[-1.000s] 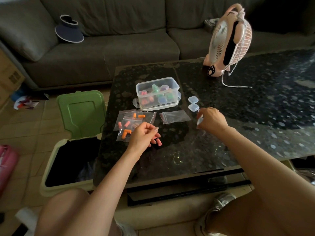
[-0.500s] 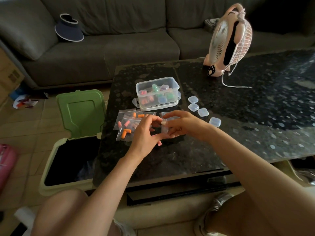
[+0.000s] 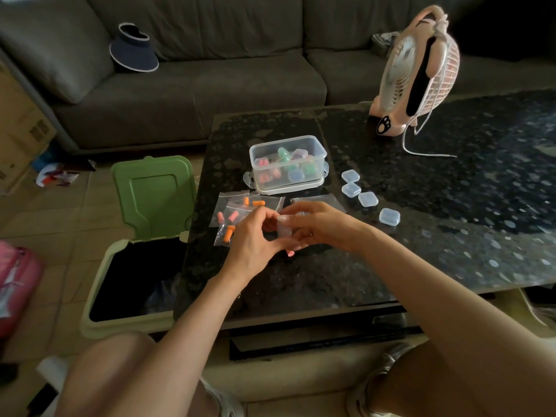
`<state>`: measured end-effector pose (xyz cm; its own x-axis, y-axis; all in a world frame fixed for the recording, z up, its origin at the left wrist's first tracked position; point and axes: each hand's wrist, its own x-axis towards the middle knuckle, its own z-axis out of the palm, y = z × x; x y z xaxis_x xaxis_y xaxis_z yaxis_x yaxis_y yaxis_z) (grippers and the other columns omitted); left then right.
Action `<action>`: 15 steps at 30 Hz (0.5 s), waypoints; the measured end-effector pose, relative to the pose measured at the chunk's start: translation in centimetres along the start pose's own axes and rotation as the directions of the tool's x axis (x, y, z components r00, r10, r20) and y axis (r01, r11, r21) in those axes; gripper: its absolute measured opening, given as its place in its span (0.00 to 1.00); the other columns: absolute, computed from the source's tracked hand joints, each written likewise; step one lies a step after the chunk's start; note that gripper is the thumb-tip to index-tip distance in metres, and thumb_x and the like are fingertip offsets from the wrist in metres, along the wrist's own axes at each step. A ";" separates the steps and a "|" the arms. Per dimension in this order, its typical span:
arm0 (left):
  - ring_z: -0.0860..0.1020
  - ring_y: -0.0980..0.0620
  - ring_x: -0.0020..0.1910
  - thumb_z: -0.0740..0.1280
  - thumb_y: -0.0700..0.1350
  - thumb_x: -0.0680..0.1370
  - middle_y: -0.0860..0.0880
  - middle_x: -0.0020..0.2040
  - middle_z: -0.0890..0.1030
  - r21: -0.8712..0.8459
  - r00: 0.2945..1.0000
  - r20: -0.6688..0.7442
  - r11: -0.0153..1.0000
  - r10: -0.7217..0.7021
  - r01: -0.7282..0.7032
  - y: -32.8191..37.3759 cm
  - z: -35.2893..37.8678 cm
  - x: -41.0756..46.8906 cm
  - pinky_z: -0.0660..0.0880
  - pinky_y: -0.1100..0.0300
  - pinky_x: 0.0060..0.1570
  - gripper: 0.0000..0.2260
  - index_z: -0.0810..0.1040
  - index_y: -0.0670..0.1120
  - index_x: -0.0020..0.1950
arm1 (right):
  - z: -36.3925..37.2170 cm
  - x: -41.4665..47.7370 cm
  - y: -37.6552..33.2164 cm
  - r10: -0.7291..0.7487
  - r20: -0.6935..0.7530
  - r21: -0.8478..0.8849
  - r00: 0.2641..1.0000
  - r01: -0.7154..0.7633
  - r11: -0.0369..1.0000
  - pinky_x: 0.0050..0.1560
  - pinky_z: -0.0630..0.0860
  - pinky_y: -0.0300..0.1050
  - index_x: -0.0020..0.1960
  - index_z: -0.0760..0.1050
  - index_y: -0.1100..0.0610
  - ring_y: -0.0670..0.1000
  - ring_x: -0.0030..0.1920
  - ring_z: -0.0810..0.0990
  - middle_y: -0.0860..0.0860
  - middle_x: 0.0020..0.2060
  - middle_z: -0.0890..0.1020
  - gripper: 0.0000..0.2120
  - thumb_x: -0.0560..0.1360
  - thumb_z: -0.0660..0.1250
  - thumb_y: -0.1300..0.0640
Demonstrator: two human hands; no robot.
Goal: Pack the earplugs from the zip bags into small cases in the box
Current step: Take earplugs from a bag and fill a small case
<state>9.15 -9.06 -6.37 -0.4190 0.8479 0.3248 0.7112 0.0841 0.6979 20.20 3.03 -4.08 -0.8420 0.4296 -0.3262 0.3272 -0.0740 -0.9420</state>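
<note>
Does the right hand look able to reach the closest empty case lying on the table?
Probably yes: the empty case lies just beside the right hand, nothing between, though that hand holds another small case.

box (image 3: 285, 139) sits just past the fingers (image 3: 296, 212), zip bags (image 3: 237, 215) on their left, cases (image 3: 368, 199) off right, table (image 3: 301, 275) nearer in is open

A pink fan (image 3: 418, 73) is standing on the dark table (image 3: 451, 236). A blue sun hat (image 3: 134, 52) is lying on the grey sofa (image 3: 210, 91). An open bin (image 3: 99, 323) is sitting beside the table.
</note>
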 end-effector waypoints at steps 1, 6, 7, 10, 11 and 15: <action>0.70 0.74 0.40 0.77 0.44 0.66 0.51 0.44 0.77 0.005 1.000 0.009 1.000 -0.006 0.006 -0.1 0.0 0.1 0.43 0.91 0.41 0.19 0.77 0.38 0.51 | 0.1 0.1 0.1 0.001 0.002 -0.006 1.000 -0.001 1.000 0.51 0.81 0.53 0.62 0.72 0.60 0.56 0.42 0.82 0.61 0.47 0.82 0.21 0.73 0.69 0.51; 0.72 0.59 0.46 0.76 0.42 0.67 0.45 0.48 0.81 -0.027 0.999 0.017 0.999 -0.043 0.044 0.2 -0.7 -0.2 0.44 0.91 0.42 0.18 0.75 0.37 0.52 | 0.3 0.3 -0.1 -0.014 0.000 0.002 1.000 0.014 1.000 0.50 0.80 0.50 0.61 0.73 0.61 0.54 0.41 0.82 0.58 0.43 0.82 0.17 0.76 0.67 0.54; 0.73 0.58 0.46 0.76 0.42 0.67 0.45 0.49 0.81 -0.040 0.999 0.010 0.998 -0.047 0.047 0.1 -0.8 -0.1 0.45 0.91 0.43 0.19 0.74 0.38 0.52 | 0.3 0.4 -0.2 -0.019 -0.012 0.004 1.000 0.019 1.000 0.48 0.81 0.48 0.60 0.73 0.61 0.53 0.40 0.82 0.57 0.43 0.82 0.16 0.76 0.66 0.54; 0.77 0.57 0.46 0.76 0.51 0.67 0.47 0.48 0.82 -0.088 0.998 -0.019 0.995 -0.058 0.057 -1.3 -1.1 0.3 0.60 0.80 0.58 0.21 0.71 0.44 0.52 | 0.3 1.0 -0.1 -0.043 -0.171 -0.155 0.984 0.016 0.988 0.38 0.82 0.42 0.57 0.75 0.62 0.50 0.34 0.82 0.57 0.40 0.83 0.13 0.77 0.66 0.55; 0.78 0.58 0.46 0.74 0.58 0.66 0.51 0.47 0.82 -0.097 0.998 -0.031 0.994 -0.061 0.058 -2.0 -1.0 0.5 0.68 0.64 0.63 0.23 0.70 0.48 0.51 | 0.4 1.2 0.1 -0.060 -0.237 -0.276 0.970 -0.008 0.961 0.35 0.81 0.41 0.54 0.76 0.62 0.50 0.33 0.81 0.57 0.38 0.82 0.11 0.77 0.66 0.55; 0.80 0.56 0.44 0.68 0.69 0.62 0.56 0.43 0.81 -0.056 0.996 -0.036 0.995 -0.083 0.081 -3.9 -0.9 0.6 0.69 0.34 0.60 0.27 0.67 0.52 0.49 | 0.7 1.7 1.3 -0.050 -0.265 -0.638 0.963 -0.136 0.758 0.37 0.80 0.41 0.41 0.76 0.55 0.49 0.33 0.81 0.52 0.36 0.82 0.11 0.72 0.71 0.48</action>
<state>5.62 -9.35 -8.40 -0.4972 0.8183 0.2885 0.6422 0.1235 0.7565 18.87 3.07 -5.89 -0.7137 0.6556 -0.2467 0.6363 0.4596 -0.6196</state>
